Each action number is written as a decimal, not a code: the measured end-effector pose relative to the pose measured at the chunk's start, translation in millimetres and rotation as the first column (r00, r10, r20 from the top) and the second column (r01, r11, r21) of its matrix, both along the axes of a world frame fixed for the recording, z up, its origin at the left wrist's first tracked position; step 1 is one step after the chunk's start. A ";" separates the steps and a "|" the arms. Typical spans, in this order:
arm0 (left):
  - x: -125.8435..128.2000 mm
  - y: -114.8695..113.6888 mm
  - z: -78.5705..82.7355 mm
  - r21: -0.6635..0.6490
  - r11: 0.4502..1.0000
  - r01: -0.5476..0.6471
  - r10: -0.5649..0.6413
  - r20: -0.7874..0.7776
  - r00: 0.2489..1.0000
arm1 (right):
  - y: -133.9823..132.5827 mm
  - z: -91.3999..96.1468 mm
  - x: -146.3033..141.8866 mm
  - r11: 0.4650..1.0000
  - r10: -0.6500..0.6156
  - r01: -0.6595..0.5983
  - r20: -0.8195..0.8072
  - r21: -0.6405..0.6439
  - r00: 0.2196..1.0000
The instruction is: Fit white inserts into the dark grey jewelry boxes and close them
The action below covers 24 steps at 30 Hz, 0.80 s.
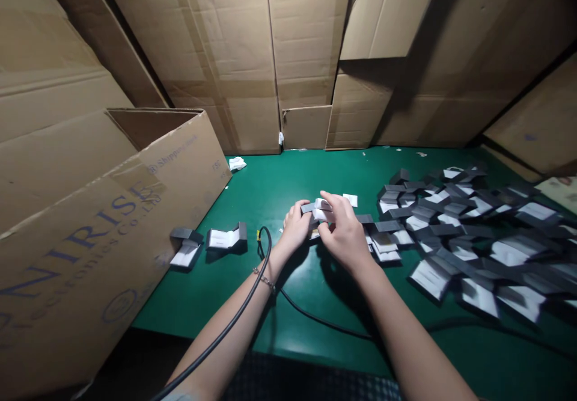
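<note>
One small dark-grey box (308, 207) with white insert (323, 215), between the fingers: grasped at grey end by left hand (294, 230), pinched across white part by right hand (345, 232). Left of fingers: two similar boxes (225, 240), then printed shipping carton (130, 238). Right of fingers: blurred heap of like boxes (460, 263). Step in hand, apparently: two-handed handling of insert. Next move: presumably calling for steady left grip.

Matt grey pieces (240, 237) with papery faces (220, 238), smooth tabletop (279, 178) (faintly glossy), cardboard box (130, 226).

The cardboard box (103, 287) reads "NIRISE", "lectronics Co.,Ltd" and "Shipping".
</note>
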<state>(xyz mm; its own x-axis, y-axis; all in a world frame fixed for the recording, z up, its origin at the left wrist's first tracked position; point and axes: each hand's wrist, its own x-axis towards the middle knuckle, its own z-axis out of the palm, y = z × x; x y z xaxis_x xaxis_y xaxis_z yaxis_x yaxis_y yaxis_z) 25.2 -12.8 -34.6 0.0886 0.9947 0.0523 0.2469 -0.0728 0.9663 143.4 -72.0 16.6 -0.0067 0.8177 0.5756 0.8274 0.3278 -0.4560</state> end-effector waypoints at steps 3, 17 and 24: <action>-2.6 -3.4 -0.1 0.034 0.999 0.038 -0.032 -0.161 0.986 | -2.8 2.8 -0.4 0.998 -0.010 0.009 0.008 0.054 1.000; -5.4 -3.9 14.4 -0.037 0.996 0.085 -0.088 -0.109 0.990 | 3.5 -1.1 6.1 0.985 -0.044 0.051 -0.044 0.163 0.998; -8.9 -1.0 11.3 0.225 0.974 0.007 -0.025 0.078 0.997 | 12.0 -11.6 8.3 0.992 -0.079 0.100 -0.232 0.083 0.970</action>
